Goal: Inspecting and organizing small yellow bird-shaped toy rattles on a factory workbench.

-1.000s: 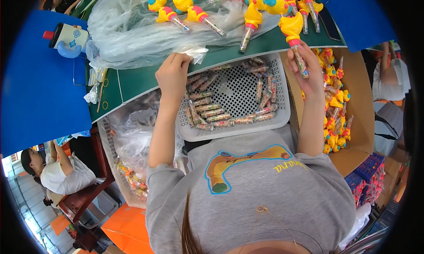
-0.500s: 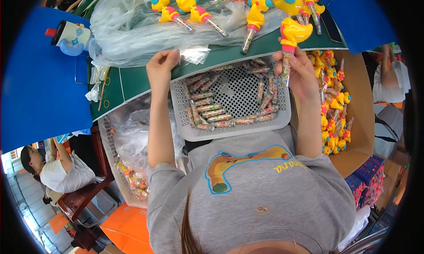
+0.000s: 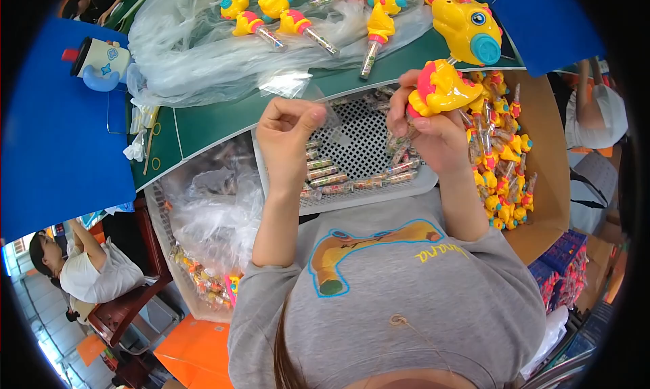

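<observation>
My right hand [image 3: 440, 142] is closed around a yellow toy [image 3: 467, 57] with a pink crest and a round blue mouth; its head stands up above my fingers. The clear tube below the body is mostly hidden by my hand. To its left, my left hand [image 3: 288, 142] is pinched shut at the edge of a small clear plastic bag [image 3: 288, 84], which shines over the table's edge. Below both hands sits a light grey basket [image 3: 379, 192] with several candy-filled tubes [image 3: 328, 179] in it.
Similar yellow toys [image 3: 294, 22] lie on a crumpled plastic sheet [image 3: 196, 57] on the green table [image 3: 223, 118]. A cardboard box [image 3: 542, 206] full of such toys stands right. A cup [image 3: 101, 57] stands far left. Another person [image 3: 98, 267] sits at the left.
My left hand has moved right and down, toward the basket, with the clear bag. My right hand has moved slightly left and down, turning the toy so its blue mouth shows.
</observation>
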Available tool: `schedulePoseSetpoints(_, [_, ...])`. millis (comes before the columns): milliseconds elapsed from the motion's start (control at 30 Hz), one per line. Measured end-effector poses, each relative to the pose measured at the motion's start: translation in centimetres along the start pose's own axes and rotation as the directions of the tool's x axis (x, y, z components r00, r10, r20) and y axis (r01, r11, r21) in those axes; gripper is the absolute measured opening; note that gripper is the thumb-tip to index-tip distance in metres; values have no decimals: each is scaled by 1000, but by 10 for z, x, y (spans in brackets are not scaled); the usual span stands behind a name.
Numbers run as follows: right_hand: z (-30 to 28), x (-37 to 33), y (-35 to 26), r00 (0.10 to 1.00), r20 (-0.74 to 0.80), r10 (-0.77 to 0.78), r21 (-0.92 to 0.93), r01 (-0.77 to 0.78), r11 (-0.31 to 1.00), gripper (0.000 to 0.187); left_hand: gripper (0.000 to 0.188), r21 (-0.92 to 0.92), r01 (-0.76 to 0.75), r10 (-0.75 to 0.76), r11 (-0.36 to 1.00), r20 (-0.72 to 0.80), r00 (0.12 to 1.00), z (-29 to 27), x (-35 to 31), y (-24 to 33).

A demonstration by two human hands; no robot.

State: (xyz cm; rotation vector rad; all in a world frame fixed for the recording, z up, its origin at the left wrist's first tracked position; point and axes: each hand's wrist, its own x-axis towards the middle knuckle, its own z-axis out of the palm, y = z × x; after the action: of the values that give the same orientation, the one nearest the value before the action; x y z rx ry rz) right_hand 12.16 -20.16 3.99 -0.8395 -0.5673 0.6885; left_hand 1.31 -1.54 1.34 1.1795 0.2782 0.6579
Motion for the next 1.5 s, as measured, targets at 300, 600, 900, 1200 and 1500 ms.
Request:
schedulePoseSetpoints(300, [22, 8, -11, 960, -25, -278, 60, 279, 958, 68, 28, 365, -161, 135, 917, 97, 986, 29, -21, 9])
schedulePoseSetpoints(600, [33, 21, -11, 960, 34, -278, 31, 277, 960, 66, 23, 593, -430, 318, 681, 290, 903, 29, -29, 7])
schedulePoseSetpoints(900, [27, 26, -5, 971, -21, -236, -37, 236, 971, 59, 24, 525, -387, 300, 758, 246, 922, 28, -32, 3])
schedulePoseSetpoints(1200, [26, 27, 6, 965, 74, -252, 16, 252, 968, 36, 29, 217, 147, -197, 965, 232, 953, 27, -32, 6])
schedulePoseSetpoints(1500, [22, 20, 12, 999, 20, -29, -300, 34, 953, 64, 37, 148, 227, -254, 963, 203, 946, 27, -31, 10])
